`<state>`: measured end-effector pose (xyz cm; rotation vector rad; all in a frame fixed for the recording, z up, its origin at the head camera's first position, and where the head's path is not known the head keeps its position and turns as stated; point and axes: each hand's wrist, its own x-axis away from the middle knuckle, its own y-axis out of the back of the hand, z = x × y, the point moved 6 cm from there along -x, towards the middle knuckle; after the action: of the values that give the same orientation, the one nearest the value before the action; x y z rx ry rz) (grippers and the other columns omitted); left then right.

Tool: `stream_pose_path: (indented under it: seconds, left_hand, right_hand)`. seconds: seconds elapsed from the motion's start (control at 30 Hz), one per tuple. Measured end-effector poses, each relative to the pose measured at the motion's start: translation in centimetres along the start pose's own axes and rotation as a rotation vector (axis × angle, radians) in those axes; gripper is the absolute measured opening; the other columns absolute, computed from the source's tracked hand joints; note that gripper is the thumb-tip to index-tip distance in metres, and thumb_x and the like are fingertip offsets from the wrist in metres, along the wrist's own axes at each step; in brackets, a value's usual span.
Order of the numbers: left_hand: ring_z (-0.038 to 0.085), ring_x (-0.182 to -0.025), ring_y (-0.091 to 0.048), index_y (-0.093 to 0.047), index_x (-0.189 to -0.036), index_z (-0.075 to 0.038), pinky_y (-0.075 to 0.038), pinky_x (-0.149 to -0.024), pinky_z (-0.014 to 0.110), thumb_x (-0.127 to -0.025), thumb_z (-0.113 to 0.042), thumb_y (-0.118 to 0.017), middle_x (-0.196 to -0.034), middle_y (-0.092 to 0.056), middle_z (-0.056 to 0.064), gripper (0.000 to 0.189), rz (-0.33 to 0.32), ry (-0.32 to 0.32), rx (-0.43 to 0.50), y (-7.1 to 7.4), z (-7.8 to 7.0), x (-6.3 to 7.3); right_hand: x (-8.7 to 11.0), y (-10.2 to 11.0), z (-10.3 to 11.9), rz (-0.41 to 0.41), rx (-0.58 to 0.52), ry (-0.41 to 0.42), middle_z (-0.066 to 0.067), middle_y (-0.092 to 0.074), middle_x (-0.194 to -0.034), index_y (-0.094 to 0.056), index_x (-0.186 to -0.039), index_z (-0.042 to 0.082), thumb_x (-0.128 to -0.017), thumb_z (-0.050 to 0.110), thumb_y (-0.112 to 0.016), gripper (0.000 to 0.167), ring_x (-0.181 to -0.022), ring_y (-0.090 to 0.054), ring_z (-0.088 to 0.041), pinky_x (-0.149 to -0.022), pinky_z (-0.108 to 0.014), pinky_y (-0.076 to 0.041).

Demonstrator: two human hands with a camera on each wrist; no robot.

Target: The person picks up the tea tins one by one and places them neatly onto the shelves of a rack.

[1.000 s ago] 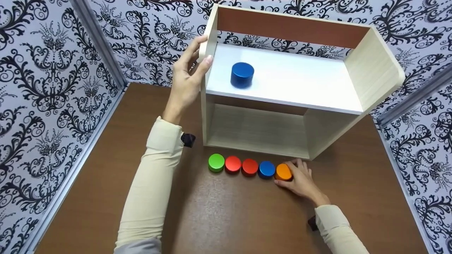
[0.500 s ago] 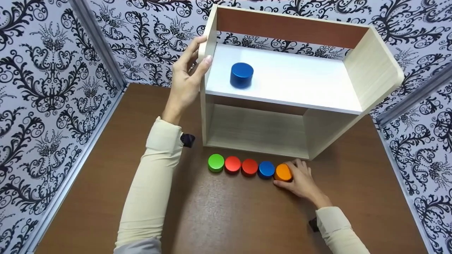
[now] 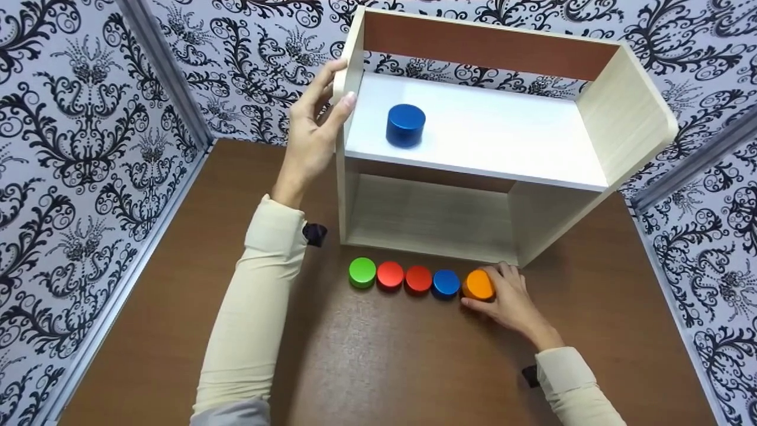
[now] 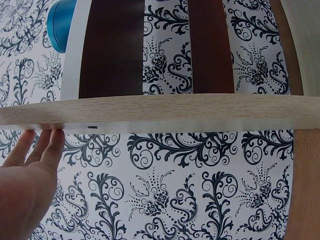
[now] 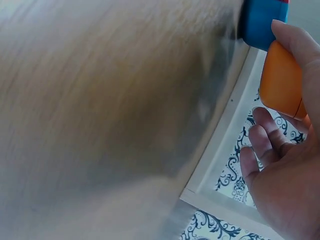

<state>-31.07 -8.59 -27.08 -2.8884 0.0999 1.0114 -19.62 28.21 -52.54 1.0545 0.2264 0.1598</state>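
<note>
My right hand grips an orange cylinder block at the right end of a row on the table, thumb on the near side and fingers on the far side. In the right wrist view the orange block sits between thumb and fingers, close by a blue block. My left hand holds the left side panel of a small wooden shelf unit, thumb at its front edge. The left wrist view shows fingertips against the panel's outer face.
Left of the orange block, the row has a blue block, two red blocks and a green block. Another blue block stands on the white upper shelf. Patterned walls enclose the brown table.
My right hand has shifted slightly right and up in the head view with the orange block, widening the gap to the blue block. The left hand has kept its place.
</note>
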Motion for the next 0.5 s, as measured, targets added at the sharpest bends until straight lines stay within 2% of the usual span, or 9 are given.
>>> stream_pose_path:
  seconds: [0.17, 0.3, 0.5]
  left_hand:
    - [0.041, -0.095, -0.059, -0.052, -0.144, -0.005, -0.056, -0.075, 0.047, -0.101, -0.011, -0.060, -0.115, -0.067, 0.015, 0.044, 0.007, -0.023, -0.014, 0.1, -0.1, -0.1]
    - [0.040, -0.095, -0.059, -0.052, -0.144, -0.005, -0.055, -0.074, 0.045, -0.101, -0.011, -0.060, -0.115, -0.067, 0.014, 0.044, 0.010, -0.024, -0.015, 0.1, -0.1, 0.0]
    - [0.031, -0.093, -0.059, -0.053, -0.143, -0.008, -0.054, -0.072, 0.044, -0.101, -0.011, -0.060, -0.114, -0.066, 0.015, 0.043, 0.003, -0.005, -0.027, 0.0, 0.0, 0.0]
  right_hand:
    - [-0.1, 0.9, 0.4, -0.030, -0.014, 0.028, -0.014, -0.052, -0.109, -0.063, -0.123, 0.000, -0.076, 0.040, -0.090, 0.067, -0.105, -0.044, -0.033, -0.087, -0.049, -0.034]
    - [-0.1, 1.7, 0.7, -0.035, -0.033, 0.025, -0.012, -0.052, -0.110, -0.064, -0.121, 0.001, -0.076, 0.039, -0.090, 0.065, -0.104, -0.043, -0.031, -0.088, -0.047, -0.033]
    - [-0.1, 3.0, 1.8, -0.063, -0.048, 0.056, -0.010, -0.053, -0.107, -0.064, -0.119, 0.003, -0.074, 0.037, -0.092, 0.063, -0.101, -0.042, -0.029, -0.085, -0.046, -0.032]
